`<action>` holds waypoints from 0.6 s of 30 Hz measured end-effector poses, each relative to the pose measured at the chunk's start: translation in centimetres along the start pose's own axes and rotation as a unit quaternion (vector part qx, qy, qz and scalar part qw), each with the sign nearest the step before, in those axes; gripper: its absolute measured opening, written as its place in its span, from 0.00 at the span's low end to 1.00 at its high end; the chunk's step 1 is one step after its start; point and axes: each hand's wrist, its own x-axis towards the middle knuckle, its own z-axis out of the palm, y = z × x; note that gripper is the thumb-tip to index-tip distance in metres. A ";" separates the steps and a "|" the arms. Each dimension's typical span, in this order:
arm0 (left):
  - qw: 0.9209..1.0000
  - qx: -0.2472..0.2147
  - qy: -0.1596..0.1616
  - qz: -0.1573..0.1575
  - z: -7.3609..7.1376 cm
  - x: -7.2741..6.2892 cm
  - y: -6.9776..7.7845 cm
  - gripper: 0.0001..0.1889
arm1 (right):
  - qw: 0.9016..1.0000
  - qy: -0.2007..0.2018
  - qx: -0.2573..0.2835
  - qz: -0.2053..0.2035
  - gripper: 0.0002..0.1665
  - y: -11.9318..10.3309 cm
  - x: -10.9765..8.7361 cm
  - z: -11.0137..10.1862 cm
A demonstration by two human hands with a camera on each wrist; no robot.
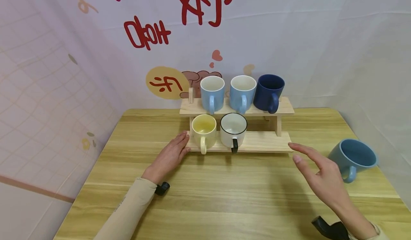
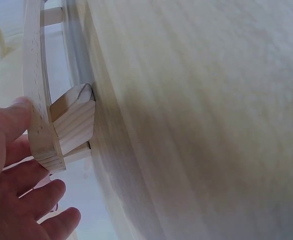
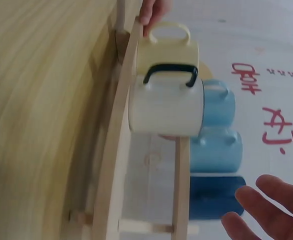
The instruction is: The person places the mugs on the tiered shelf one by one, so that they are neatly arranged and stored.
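Observation:
A two-tier wooden rack [image 1: 263, 141] stands on the table. My left hand [image 1: 171, 154] holds the left end of its lower shelf, the thumb [image 2: 20, 112] on the front edge and the fingers round the end. Beside that hand sits a yellow mug [image 1: 204, 131], then a white mug [image 1: 233, 131] with a black rim and handle. Two light blue mugs [image 1: 212, 93] and a dark blue mug [image 1: 269, 91] stand on the upper shelf. My right hand [image 1: 324, 175] is empty, fingers extended and spread, near the lower shelf's right end.
A larger teal-blue mug [image 1: 353, 158] stands on the wooden table [image 1: 224, 200] just beyond my right hand, by the right edge. A white printed cloth [image 1: 273, 36] with red characters hangs behind the rack and along both sides.

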 end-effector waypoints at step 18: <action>1.000 0.009 -0.005 0.000 0.0 0.0 0.0 0.27 | 0.990 0.073 -0.054 0.112 0.22 5.8 -3.4 -5.8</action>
